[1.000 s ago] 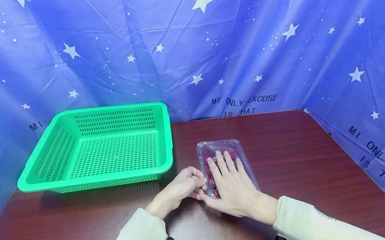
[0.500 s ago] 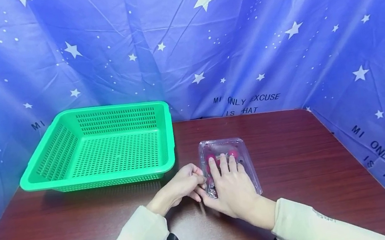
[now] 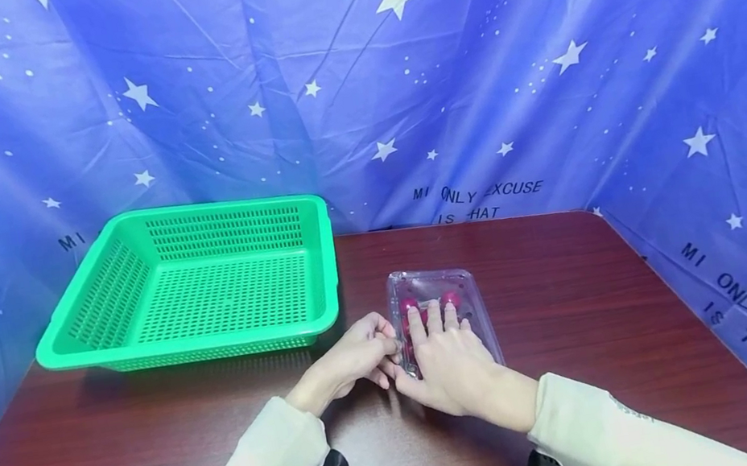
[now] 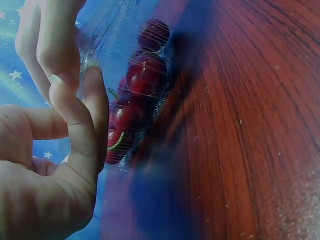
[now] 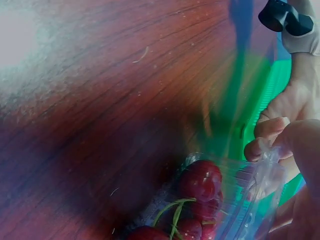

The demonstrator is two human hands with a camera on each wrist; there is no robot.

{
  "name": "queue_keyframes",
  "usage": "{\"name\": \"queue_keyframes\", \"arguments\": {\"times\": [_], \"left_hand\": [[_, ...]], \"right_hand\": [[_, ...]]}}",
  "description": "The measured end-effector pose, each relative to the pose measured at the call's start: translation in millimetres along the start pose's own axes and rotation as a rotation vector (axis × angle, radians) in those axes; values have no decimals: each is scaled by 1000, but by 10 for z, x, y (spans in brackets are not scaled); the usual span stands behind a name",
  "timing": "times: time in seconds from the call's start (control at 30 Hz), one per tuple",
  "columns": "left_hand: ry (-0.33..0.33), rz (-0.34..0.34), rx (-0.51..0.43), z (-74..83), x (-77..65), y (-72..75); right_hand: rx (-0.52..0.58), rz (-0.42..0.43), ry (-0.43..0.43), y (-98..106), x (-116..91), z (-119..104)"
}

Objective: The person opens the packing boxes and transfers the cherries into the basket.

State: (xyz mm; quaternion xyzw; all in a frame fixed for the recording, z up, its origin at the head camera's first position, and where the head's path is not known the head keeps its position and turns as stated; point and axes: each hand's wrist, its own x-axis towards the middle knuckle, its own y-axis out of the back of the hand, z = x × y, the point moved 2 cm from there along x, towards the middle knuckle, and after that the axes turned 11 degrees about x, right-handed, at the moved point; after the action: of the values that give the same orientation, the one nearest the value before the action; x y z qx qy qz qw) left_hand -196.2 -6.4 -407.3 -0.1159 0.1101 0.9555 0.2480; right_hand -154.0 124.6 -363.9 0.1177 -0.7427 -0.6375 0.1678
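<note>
A clear plastic clamshell box of dark red cherries lies on the table. At its near left edge my left hand pinches the rim between thumb and fingers. My right hand rests on the lid with its fingers straight, and its thumb reaches toward the left hand at the same edge. Green stems show among the cherries in the right wrist view. The right hand covers much of the box in the head view. Whether the lid is unlatched I cannot tell.
A green plastic basket with slotted walls stands to the left of the box, apart from it. The dark red wooden table spreads around them. A blue curtain with white stars hangs behind and at the sides.
My right hand has slid slightly back toward me on the lid, so more cherries show past its fingertips. The left hand keeps its pinch on the box edge.
</note>
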Motion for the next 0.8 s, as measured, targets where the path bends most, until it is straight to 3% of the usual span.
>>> {"name": "queue_keyframes", "arguments": {"times": [0.4, 0.8], "left_hand": [[-14, -22, -6, 50, -18, -6], [-13, -9, 12, 51, -16, -11]], "right_hand": [[38, 38, -29, -59, 23, -46], [85, -115, -79, 10, 142, -95]]}}
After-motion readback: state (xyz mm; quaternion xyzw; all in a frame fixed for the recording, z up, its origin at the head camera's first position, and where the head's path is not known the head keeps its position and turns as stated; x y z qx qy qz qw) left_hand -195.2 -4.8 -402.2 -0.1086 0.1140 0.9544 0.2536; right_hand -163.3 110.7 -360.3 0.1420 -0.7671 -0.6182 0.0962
